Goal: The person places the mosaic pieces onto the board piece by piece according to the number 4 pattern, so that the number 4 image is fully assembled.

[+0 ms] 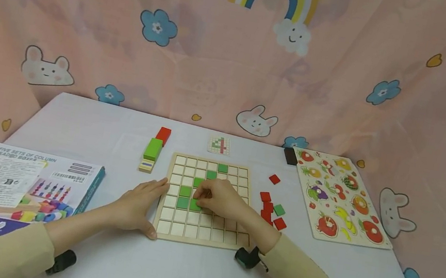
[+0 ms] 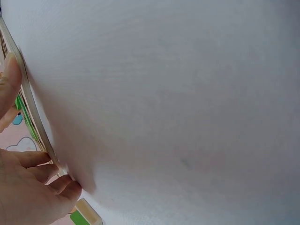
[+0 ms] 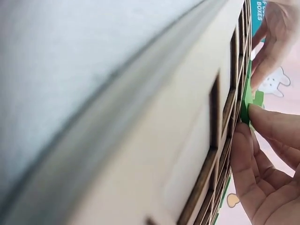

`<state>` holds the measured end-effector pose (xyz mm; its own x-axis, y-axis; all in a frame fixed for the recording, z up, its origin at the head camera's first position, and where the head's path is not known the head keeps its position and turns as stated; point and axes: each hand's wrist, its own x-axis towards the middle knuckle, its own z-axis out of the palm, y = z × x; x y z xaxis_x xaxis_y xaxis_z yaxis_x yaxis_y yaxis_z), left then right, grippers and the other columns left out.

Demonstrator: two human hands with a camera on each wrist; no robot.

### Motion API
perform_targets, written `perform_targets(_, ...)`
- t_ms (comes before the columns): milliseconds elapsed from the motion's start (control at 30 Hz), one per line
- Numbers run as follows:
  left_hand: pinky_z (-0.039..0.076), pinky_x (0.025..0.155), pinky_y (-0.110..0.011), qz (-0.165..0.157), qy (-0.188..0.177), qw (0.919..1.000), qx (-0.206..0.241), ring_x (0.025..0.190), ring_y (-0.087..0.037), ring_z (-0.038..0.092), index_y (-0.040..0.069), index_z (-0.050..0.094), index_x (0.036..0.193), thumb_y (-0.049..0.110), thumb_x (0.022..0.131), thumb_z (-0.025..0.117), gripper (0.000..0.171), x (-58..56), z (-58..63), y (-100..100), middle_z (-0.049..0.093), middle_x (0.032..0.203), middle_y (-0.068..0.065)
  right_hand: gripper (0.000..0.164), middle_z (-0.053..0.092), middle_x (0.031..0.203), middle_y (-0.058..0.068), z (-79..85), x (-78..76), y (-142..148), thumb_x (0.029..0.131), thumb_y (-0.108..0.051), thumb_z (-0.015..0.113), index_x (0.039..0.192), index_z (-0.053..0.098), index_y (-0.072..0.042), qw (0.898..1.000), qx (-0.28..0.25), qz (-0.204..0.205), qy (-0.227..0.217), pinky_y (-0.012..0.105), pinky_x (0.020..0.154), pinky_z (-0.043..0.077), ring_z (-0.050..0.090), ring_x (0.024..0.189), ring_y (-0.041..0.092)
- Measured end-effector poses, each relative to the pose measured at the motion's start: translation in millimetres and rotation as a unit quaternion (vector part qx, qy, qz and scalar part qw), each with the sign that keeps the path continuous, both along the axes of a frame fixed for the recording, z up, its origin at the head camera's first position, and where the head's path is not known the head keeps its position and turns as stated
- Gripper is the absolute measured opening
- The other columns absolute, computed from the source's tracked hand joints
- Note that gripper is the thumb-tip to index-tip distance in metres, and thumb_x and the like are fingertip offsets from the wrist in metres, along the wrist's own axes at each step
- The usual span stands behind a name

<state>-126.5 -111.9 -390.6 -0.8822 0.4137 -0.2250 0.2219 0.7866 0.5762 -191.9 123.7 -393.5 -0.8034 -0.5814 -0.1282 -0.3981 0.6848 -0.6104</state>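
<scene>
Looks forward and down from the head toward the far edge of the counter; from each wrist, closely along the shared grid board.

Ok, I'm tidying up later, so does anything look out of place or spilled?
Nothing looks spilled. Slightly odd: one loose green tile lies beside the red tiles right of the grid board, and one red tile sits apart from the rest.

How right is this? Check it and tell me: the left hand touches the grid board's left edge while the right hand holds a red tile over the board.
One thing is wrong: the tile in the right hand is green, not red, as the right wrist view shows. The left hand does touch the grid board's left edge.
</scene>
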Motion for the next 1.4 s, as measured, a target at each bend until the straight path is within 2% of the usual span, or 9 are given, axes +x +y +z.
perform_targets(167, 0.028, 0.11, -0.073, 0.005, -0.001, 1.0, -0.005, 0.15, -0.046, 0.022, 0.0, 0.032, 0.152, 0.025, 0.056, 0.095, 0.117, -0.5, -2.0, -1, 0.023, 0.164, -0.019, 0.009, 0.07, 0.083, -0.004, 7.1, 1.4, 1, 0.087, -0.011, 0.073, 0.095, 0.076, -0.014, 1.0, 0.011, 0.009, 0.011, 0.021, 0.07, 0.05, 0.059, 0.078, 0.008)
perform_targets(300, 0.026, 0.111, -0.073, 0.011, -0.003, 0.9999, -0.004, 0.15, -0.046, 0.021, 0.0, 0.032, 0.152, 0.025, 0.056, 0.095, 0.118, -1.0, -4.1, -3, 0.022, 0.165, -0.018, 0.015, 0.069, 0.088, -0.002, 18.1, -3.2, 15, 0.088, -0.013, 0.072, 0.103, 0.075, -0.014, 1.0, 0.018, -0.013, 0.021, 0.023, 0.07, 0.051, 0.06, 0.08, 0.011)
perform_targets(533, 0.025, 0.111, -0.074, 0.008, -0.005, 1.0, -0.003, 0.151, -0.046, 0.02, 0.001, 0.032, 0.153, 0.026, 0.056, 0.094, 0.118, -1.2, -4.3, -3, 0.021, 0.165, -0.017, 0.016, 0.068, 0.091, 0.004, 29.7, -21.9, 69, 0.089, -0.014, 0.071, 0.104, 0.073, -0.01, 0.996, 0.014, -0.082, 0.033, 0.026, 0.07, 0.049, 0.059, 0.08, 0.016)
perform_targets(700, 0.026, 0.111, -0.073, 0.004, -0.004, 1.0, -0.004, 0.15, -0.046, 0.02, 0.0, 0.031, 0.153, 0.026, 0.056, 0.094, 0.118, -1.3, -3.7, -3, 0.021, 0.165, -0.018, 0.013, 0.069, 0.091, 0.005, 30.7, -33.3, 117, 0.089, -0.015, 0.07, 0.101, 0.072, -0.009, 0.993, 0.032, -0.11, 0.038, 0.026, 0.072, 0.048, 0.058, 0.081, 0.016)
perform_targets(800, 0.026, 0.111, -0.073, 0.004, -0.004, 1.0, -0.004, 0.15, -0.046, 0.02, 0.0, 0.031, 0.153, 0.025, 0.056, 0.094, 0.118, -1.5, -4.4, -3, 0.021, 0.165, -0.018, 0.014, 0.068, 0.092, 0.007, 29.6, -38.8, 141, 0.09, -0.013, 0.068, 0.102, 0.071, -0.007, 0.992, 0.036, -0.115, 0.018, 0.026, 0.071, 0.048, 0.056, 0.081, 0.017)
perform_targets(1033, 0.026, 0.111, -0.074, 0.003, -0.004, 1.0, -0.006, 0.15, -0.047, 0.02, 0.0, 0.031, 0.153, 0.024, 0.057, 0.094, 0.117, -1.6, -4.6, -2, 0.021, 0.165, -0.018, 0.017, 0.069, 0.1, 0.01, 26.4, -42.0, 178, 0.09, -0.013, 0.068, 0.104, 0.069, -0.005, 0.993, 0.046, -0.088, -0.056, 0.029, 0.078, 0.051, 0.059, 0.086, 0.018)
perform_targets(1267, 0.026, 0.111, -0.073, 0.001, -0.006, 1.0, -0.002, 0.15, -0.047, 0.02, 0.001, 0.031, 0.153, 0.025, 0.057, 0.094, 0.118, -1.3, -3.5, 0, 0.02, 0.165, -0.019, 0.022, 0.069, 0.101, 0.01, 24.7, -39.6, 195, 0.082, -0.005, 0.073, 0.104, 0.07, -0.007, 0.989, 0.065, -0.067, -0.118, 0.031, 0.082, 0.05, 0.058, 0.091, 0.021)
perform_targets(1400, 0.026, 0.111, -0.073, 0.002, -0.006, 1.0, -0.004, 0.15, -0.047, 0.02, 0.001, 0.031, 0.153, 0.025, 0.056, 0.094, 0.118, -1.8, -3.8, 0, 0.021, 0.165, -0.018, 0.027, 0.065, 0.099, 0.009, 23.2, -38.5, 196, 0.079, -0.006, 0.078, 0.104, 0.069, -0.009, 0.987, 0.08, -0.061, -0.127, 0.03, 0.081, 0.049, 0.055, 0.091, 0.021)
